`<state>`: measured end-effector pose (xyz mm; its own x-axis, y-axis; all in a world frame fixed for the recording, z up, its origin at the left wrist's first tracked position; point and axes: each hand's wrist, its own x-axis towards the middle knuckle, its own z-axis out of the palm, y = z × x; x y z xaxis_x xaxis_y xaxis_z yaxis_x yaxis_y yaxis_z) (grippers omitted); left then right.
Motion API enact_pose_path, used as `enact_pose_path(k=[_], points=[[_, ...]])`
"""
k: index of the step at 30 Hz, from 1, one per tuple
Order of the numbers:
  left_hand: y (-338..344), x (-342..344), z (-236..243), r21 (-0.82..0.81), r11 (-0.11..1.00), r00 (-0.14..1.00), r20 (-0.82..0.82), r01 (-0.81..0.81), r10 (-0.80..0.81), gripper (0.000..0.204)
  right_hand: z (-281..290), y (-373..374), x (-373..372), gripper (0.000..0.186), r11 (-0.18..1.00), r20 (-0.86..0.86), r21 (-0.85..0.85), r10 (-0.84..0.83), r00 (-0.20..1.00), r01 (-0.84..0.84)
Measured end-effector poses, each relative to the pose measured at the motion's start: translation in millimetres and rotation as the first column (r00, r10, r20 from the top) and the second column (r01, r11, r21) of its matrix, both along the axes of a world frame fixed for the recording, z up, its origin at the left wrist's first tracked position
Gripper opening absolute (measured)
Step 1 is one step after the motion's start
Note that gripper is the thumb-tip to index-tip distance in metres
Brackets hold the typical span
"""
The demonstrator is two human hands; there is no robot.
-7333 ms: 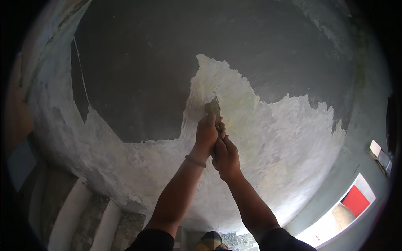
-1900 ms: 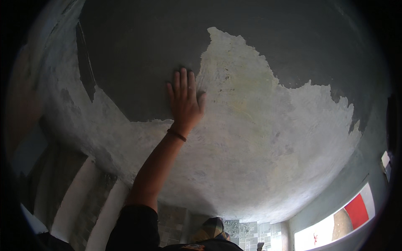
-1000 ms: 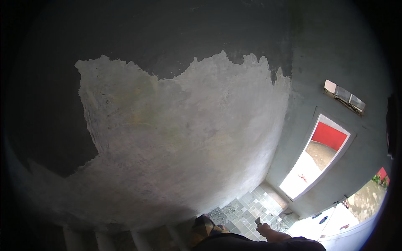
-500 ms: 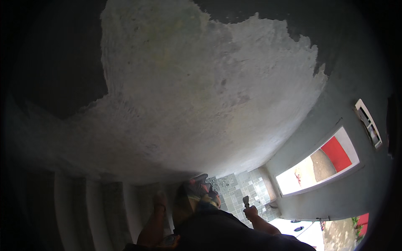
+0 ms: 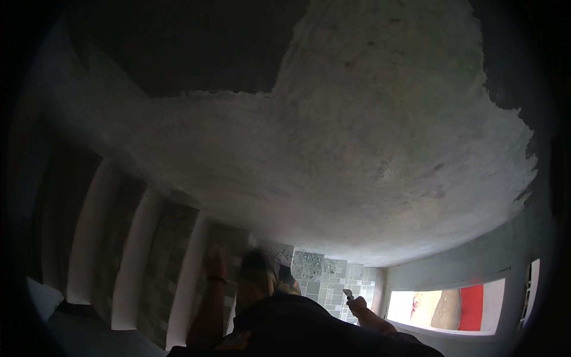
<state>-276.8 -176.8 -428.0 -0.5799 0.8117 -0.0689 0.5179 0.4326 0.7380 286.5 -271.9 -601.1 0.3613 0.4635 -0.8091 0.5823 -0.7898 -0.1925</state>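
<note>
My right hand (image 5: 357, 304) is closed round the handle of a small scraper (image 5: 348, 294), its pale flat blade pointing up and away from me. My left hand (image 5: 215, 262), a dark band at the wrist, hangs low over the stairs in deep shadow; its fingers are too dark and smeared to make out. In front of me rises a wall with a large pale, rough-edged patch (image 5: 380, 160) between areas of dark grey coating (image 5: 202, 47). Neither hand touches the wall.
Stairs (image 5: 140, 256) with pale edges go off to the left. Below lies a floor of small grey tiles (image 5: 324, 285), with my legs and feet partly in shadow. A bright opening with a white frame (image 5: 498, 309) is in the wall at right.
My view has swung left, so the wall patch and the opening sit farther right and more stairs show. The scraper stays in my right hand; my left hand remains low.
</note>
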Motion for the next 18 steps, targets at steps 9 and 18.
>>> enact_pose_path(k=[9,18], points=[[103.9,-33.9,165.4,0.498,0.856,0.986,0.151,-0.140,0.073,0.043,30.1,133.5,-96.7,0.046,0.934,-0.091,0.162,0.335,0.938,-0.318],[200.0,-39.6,417.4,0.798,0.296,0.829,-0.559,0.525,0.035,0.052,124.3,131.7,-165.8,0.057,0.982,0.059,0.171,0.071,0.996,-0.080]])
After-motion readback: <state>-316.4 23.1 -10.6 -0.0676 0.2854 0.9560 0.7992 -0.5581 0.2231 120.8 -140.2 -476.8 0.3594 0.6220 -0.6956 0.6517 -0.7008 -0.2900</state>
